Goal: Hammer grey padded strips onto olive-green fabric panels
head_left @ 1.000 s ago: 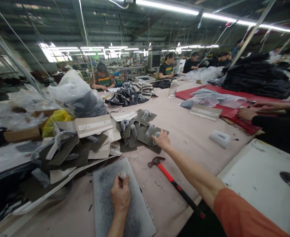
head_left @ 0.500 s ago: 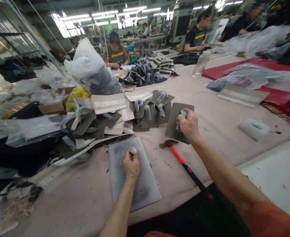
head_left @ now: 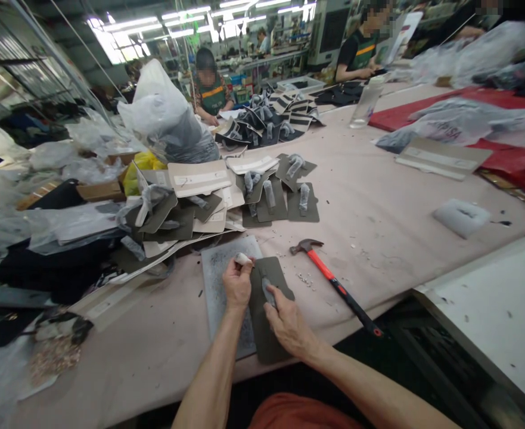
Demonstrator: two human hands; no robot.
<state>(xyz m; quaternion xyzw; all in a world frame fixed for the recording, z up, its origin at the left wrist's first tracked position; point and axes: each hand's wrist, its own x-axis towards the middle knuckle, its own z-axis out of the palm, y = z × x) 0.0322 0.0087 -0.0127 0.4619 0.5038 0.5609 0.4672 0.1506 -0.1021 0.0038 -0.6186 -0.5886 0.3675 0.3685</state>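
Note:
My right hand grips the plastic-wrapped handle of a dark olive panel with rounded corners. That panel overlaps the right side of a grey speckled board at the table's front. Over the board, my left hand is closed on a small whitish piece, pinched between thumb and fingers; its exact kind is unclear. Just right of the panel lies a claw hammer with a red and black handle, its head pointing away from me. Small pale bits are scattered near it.
Stacked olive and cream panels with wrapped handles cover the table's left middle. A full plastic bag stands behind them. To the right are a white wrapped block and a clear bottle. Co-workers sit across the table.
My right hand has brought the olive panel from beside the pile, left and toward me, onto the grey board. My left hand still holds the whitish piece over the board.

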